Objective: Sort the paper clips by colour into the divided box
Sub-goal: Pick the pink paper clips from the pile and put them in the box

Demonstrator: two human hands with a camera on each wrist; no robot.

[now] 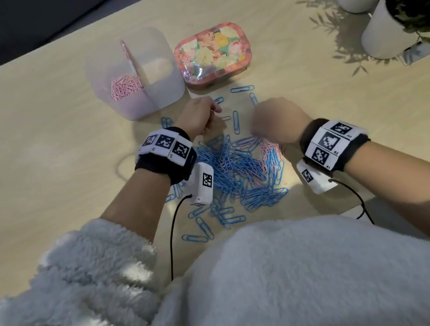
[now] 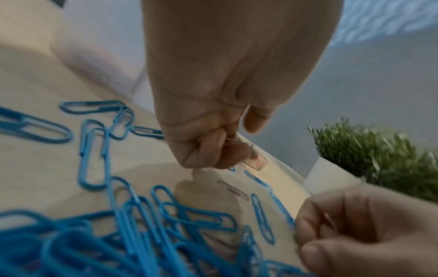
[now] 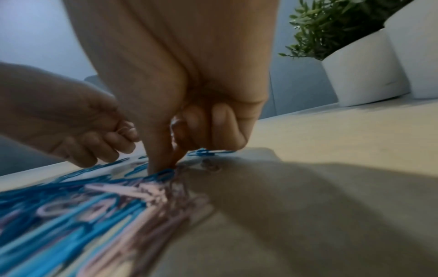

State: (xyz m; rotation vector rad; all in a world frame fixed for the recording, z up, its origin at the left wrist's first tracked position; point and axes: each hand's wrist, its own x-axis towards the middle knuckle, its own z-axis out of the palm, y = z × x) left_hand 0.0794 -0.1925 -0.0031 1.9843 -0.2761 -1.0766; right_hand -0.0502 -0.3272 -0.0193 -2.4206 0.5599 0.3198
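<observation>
- Two compartments in the frosted translucent plastic divided box (image 1: 161, 87) at the far side of the pale wooden worktop (image 1: 40, 148): the left one has a heap of pink paper clips (image 1: 125, 87), and I can't see any clips in the right one.
- Just right of the box, not quite touching as far as I can tell, sits a rounded tin with a flowery pink and yellow lid (image 1: 212, 52).
- Main pile of blue paper clips (image 1: 237, 170) lies on the worktop near the person, between the two wrists, with some loose pink clips (image 1: 268, 145) mixed in at its right edge. A few stray blue ones are scattered farther out toward the tin and closer in toward the fluffy white sleeves (image 1: 91, 277).
- Left hand (image 1: 197, 117) is up just near the box's front corner, fingers curled in. Wrist view shows it pinching something thin and pinkish at the fingertips (image 2: 237, 155); it looks like a pink clip, but it's blurry.
- Right hand (image 1: 277, 121) is at the far right edge of the pile, fingers tucked, with thumb and finger pointed down into the clips. Whether it's actually got one pinched, can't tell, too blurry.
- Two white plant pots with green leaves (image 1: 388, 25) stand far right on the worktop, well apart from everything else.
</observation>
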